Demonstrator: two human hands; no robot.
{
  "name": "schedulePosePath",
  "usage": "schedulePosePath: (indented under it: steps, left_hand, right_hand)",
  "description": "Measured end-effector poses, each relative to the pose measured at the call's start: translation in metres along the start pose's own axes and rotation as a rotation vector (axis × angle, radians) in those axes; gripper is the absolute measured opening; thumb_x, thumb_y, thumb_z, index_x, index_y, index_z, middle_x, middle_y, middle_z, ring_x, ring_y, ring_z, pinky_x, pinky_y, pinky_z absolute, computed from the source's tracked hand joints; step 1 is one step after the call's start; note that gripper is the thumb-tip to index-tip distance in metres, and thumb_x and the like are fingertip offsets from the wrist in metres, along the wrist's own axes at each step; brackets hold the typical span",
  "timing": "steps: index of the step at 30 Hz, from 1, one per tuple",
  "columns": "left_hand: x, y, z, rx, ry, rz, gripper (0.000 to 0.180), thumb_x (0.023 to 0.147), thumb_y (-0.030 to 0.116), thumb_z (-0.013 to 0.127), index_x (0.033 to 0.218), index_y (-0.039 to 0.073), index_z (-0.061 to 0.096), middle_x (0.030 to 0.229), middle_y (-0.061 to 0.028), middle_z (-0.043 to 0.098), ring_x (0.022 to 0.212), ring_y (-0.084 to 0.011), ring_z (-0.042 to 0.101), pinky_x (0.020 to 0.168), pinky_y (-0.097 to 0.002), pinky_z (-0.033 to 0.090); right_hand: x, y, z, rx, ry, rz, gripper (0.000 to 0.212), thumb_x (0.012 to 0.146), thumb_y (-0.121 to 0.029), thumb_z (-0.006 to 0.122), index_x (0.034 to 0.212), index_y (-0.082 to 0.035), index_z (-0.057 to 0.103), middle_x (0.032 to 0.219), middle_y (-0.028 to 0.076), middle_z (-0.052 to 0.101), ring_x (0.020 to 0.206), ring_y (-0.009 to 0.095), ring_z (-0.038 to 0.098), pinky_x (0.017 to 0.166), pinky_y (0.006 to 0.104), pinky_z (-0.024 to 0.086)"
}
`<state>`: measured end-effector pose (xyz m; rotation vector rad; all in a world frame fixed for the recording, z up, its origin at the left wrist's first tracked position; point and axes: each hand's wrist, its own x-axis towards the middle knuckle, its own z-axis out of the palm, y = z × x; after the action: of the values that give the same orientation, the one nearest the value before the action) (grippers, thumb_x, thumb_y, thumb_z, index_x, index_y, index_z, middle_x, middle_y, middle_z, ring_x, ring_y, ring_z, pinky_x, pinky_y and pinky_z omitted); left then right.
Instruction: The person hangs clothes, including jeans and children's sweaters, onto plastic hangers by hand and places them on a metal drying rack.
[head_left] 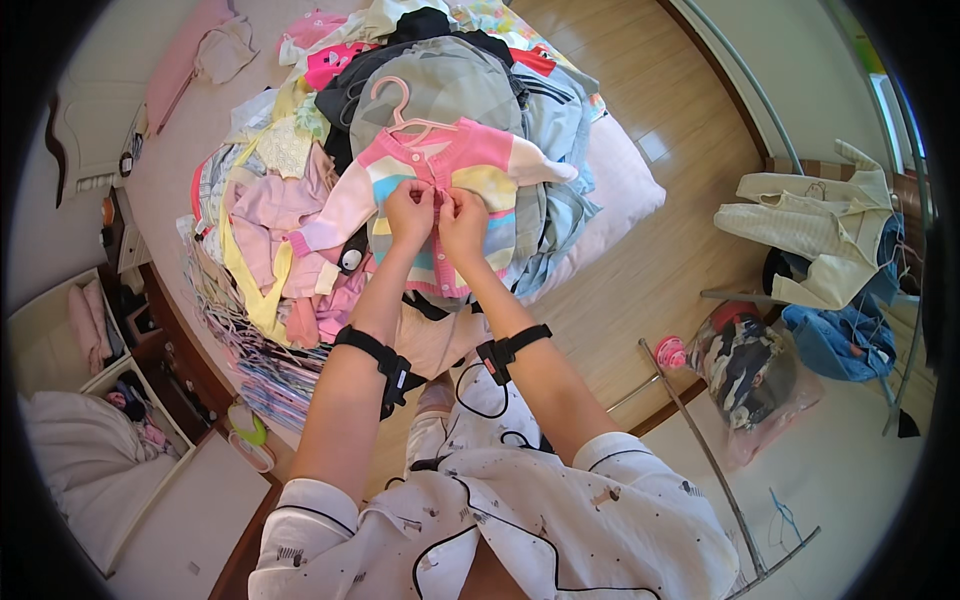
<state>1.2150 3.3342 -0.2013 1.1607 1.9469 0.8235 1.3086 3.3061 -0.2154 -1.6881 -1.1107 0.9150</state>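
A small striped cardigan (pixel 500 205) in pink, white, yellow and blue lies spread on the pile, front side up. Its neck is on a pink hanger (pixel 402 105), whose hook points away from me. My left hand (pixel 410 215) and my right hand (pixel 463 222) meet at the front opening, fingers pinched on the two button edges below the collar. Pink buttons run down the front below my hands. Whether a button sits between my fingertips is hidden. A grey sheer garment (pixel 430 75) lies beneath the cardigan.
Heaped clothes cover the bed (pixel 625 180). Many thin hangers (pixel 250 350) lie stacked at its left edge. To the right, a metal rack holds a cream cardigan (pixel 800 225) and jeans (pixel 840 340). A clear bag of clothes (pixel 745 375) stands on the floor. Open drawers (pixel 140 400) are at left.
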Motion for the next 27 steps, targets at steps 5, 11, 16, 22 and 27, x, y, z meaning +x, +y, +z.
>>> schedulePosePath:
  steps: [5,11,16,22,27]
  left_hand:
    - [-0.002,0.008,-0.014,-0.182,-0.169,-0.032,0.005,0.09,0.0,0.063,0.094,-0.001,0.063,0.084,-0.0038,0.067,0.075,-0.0101,0.062,0.07,-0.0249,0.051]
    - [-0.001,0.012,-0.031,-0.277,-0.313,-0.077,0.002,0.09,-0.001,0.062,0.091,0.0,0.063,0.08,-0.0016,0.064,0.07,-0.0086,0.058,0.065,-0.0245,0.049]
    - [-0.003,0.019,-0.042,-0.294,-0.381,-0.11,0.003,0.092,0.001,0.061,0.09,0.003,0.062,0.079,0.0015,0.063,0.071,-0.0058,0.056,0.064,-0.0217,0.046]
    - [-0.003,0.02,-0.042,-0.339,-0.36,-0.114,0.003,0.09,-0.002,0.062,0.089,0.001,0.063,0.078,-0.0009,0.064,0.068,-0.0077,0.057,0.065,-0.0227,0.048]
    - [-0.005,0.026,-0.045,-0.418,-0.338,-0.195,0.003,0.089,0.002,0.065,0.092,0.001,0.064,0.084,-0.0031,0.067,0.075,-0.009,0.063,0.07,-0.0225,0.051]
  right_hand:
    - [-0.007,-0.002,0.005,0.312,0.011,0.138,0.015,0.088,-0.007,0.064,0.098,0.002,0.069,0.09,0.017,0.069,0.079,0.027,0.066,0.072,0.0369,0.052]
    - [-0.012,-0.02,-0.005,0.414,-0.038,0.165,0.014,0.09,-0.007,0.064,0.1,0.002,0.068,0.082,0.009,0.07,0.069,0.014,0.065,0.063,0.0295,0.053]
    - [-0.012,-0.028,-0.009,0.481,-0.078,0.207,0.013,0.09,-0.005,0.062,0.1,0.002,0.068,0.08,0.007,0.069,0.067,0.012,0.063,0.061,0.0277,0.052]
    - [-0.003,-0.023,-0.015,0.498,-0.182,0.108,0.011,0.09,-0.004,0.062,0.098,0.002,0.067,0.079,0.006,0.069,0.064,0.01,0.062,0.058,0.0266,0.051]
    - [0.002,-0.014,-0.013,0.422,-0.278,0.118,0.008,0.086,-0.003,0.066,0.093,0.0,0.067,0.073,0.008,0.069,0.061,0.014,0.064,0.059,0.0289,0.052]
